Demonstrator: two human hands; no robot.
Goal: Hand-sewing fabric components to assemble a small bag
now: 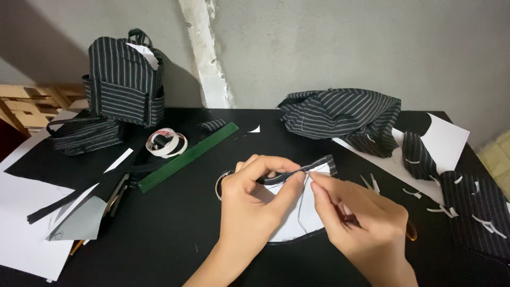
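The striped strip is pinched by the left hand against the white panel. A needle, barely visible, is gripped by the closed right hand; small, even stitches are best kept along the edge.

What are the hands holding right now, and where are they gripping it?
The left hand pinches a striped fabric strip along its top edge; the right hand pinches a thin thread at that edge.

Your left hand and right hand are both bare, with no gloves, rings or watch showing. Your forearms are uncovered right down to the picture's lower edge, so no sleeve is in view. Your fingers are slim, and the nails are short, plain and unpainted.
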